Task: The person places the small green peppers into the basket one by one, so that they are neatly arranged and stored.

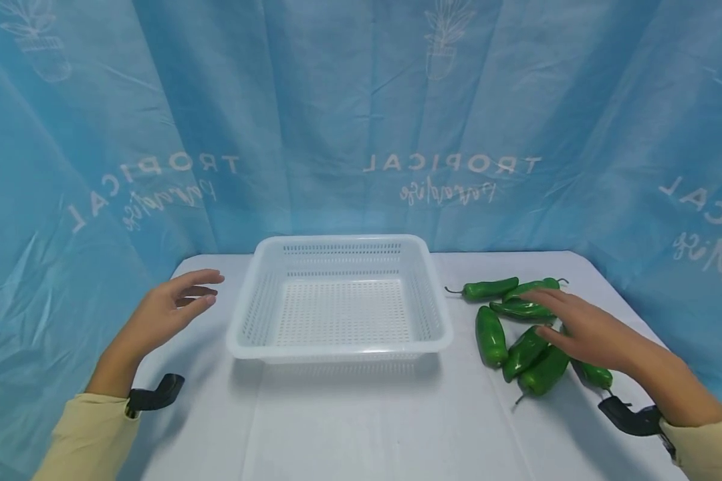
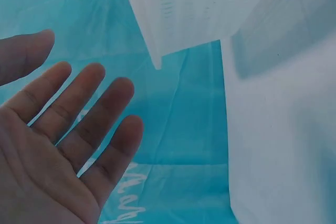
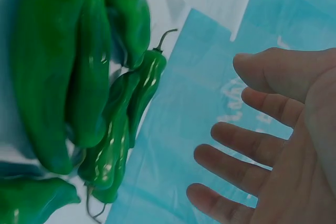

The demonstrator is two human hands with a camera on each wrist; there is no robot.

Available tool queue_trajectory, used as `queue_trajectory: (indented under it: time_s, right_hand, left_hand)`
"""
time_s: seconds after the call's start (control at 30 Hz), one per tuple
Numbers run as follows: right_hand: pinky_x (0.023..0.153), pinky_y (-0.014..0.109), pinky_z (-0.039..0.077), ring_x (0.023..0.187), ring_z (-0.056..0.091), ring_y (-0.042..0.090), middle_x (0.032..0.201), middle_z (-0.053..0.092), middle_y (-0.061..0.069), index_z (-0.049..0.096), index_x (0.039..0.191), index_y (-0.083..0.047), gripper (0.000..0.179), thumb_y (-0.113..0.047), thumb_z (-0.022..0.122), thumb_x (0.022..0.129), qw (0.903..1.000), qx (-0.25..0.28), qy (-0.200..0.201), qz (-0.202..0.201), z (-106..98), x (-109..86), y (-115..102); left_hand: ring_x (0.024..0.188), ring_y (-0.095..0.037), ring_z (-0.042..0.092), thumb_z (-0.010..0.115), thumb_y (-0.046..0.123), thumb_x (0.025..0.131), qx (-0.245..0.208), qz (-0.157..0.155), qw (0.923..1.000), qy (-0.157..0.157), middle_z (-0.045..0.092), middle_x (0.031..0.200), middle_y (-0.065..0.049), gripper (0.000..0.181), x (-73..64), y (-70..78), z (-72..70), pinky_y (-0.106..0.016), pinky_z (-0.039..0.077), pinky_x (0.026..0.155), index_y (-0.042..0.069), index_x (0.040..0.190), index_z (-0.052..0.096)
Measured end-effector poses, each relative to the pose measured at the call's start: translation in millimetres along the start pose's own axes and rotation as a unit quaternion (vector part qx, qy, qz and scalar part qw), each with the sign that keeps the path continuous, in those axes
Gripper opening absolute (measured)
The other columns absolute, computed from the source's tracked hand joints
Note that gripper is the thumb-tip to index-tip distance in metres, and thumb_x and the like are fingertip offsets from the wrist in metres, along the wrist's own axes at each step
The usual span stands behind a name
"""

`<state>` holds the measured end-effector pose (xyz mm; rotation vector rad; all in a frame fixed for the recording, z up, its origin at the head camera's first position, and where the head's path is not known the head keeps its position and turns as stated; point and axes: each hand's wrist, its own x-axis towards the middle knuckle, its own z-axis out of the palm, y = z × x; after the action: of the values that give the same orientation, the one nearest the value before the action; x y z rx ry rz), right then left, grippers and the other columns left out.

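Observation:
Several glossy green peppers (image 1: 491, 337) lie in a loose group on the right of the white table. Above them hovers my right hand (image 1: 595, 327), hiding part of the group; the right wrist view shows its fingers spread and holding nothing, with the peppers (image 3: 47, 66) beside it. A white perforated plastic basket (image 1: 339, 351) stands at the middle, and I see nothing in it. To its left my left hand (image 1: 162, 310) is raised above the table, fingers relaxed, apart from the basket. The left wrist view shows that palm bare, with a basket corner (image 2: 184, 14) nearby.
A white cloth (image 1: 361, 427) covers the table. Blue curtains (image 1: 337, 120) with white lettering hang behind it and along both sides. A black wrist strap mount (image 1: 156, 394) sits on the left wrist, and another black mount (image 1: 632, 417) on the right.

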<state>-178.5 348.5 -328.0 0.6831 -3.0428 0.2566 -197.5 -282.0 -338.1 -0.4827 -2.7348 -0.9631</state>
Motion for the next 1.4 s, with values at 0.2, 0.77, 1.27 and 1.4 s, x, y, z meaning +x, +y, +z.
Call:
queue_trajectory:
  time_s: [0.2, 0.77, 1.27, 1.4]
  right_hand:
    - [0.095, 0.065, 0.045, 0.129, 0.047, 0.051, 0.146, 0.046, 0.027, 0.044, 0.145, -0.002, 0.062, -0.019, 0.07, 0.092, 0.9996, 0.007, -0.003, 0.026, 6, -15.0, 17]
    - [0.088, 0.063, 0.048, 0.119, 0.055, 0.051, 0.137, 0.051, 0.033, 0.045, 0.141, 0.003, 0.061, -0.018, 0.071, 0.091, 0.9983, 0.004, 0.003, 0.059, 24, -39.8, 50]
    - [0.081, 0.058, 0.054, 0.105, 0.064, 0.046, 0.137, 0.051, 0.032, 0.042, 0.145, 0.002, 0.066, -0.012, 0.072, 0.088, 0.9992, 0.001, 0.01, 0.039, 28, -51.0, 73]
    - [0.08, 0.057, 0.055, 0.104, 0.064, 0.045, 0.135, 0.053, 0.032, 0.044, 0.141, 0.005, 0.062, -0.011, 0.072, 0.088, 0.9992, 0.002, 0.006, 0.039, 26, -45.5, 76]
  left_hand:
    - [0.101, 0.018, 0.053, 0.06, 0.023, 0.099, -0.027, 0.004, 0.9996, -0.005, 0.063, 0.132, -0.014, 0.042, 10.6, -1.2, 5.2, -0.009, 0.047, 0.083, 0.011, 0.139, 0.055]
    - [0.138, -0.049, 0.041, 0.051, 0.034, 0.102, -0.159, -0.083, 0.9791, -0.096, 0.029, 0.16, -0.023, 0.064, 41.8, -7.5, 41.7, -0.069, 0.04, 0.105, 0.008, 0.156, 0.028]
    - [0.108, 0.0, 0.06, 0.048, 0.038, 0.103, -0.325, -0.145, 0.9311, -0.079, 0.024, 0.164, -0.016, 0.067, 49.1, -28.7, 69.5, -0.021, 0.054, 0.085, 0.018, 0.16, 0.018]
    - [0.13, -0.02, 0.05, 0.044, 0.031, 0.105, -0.328, -0.145, 0.9305, -0.073, 0.014, 0.168, -0.01, 0.061, 50.2, -29.5, 71.4, -0.019, 0.052, 0.087, 0.019, 0.16, 0.019]
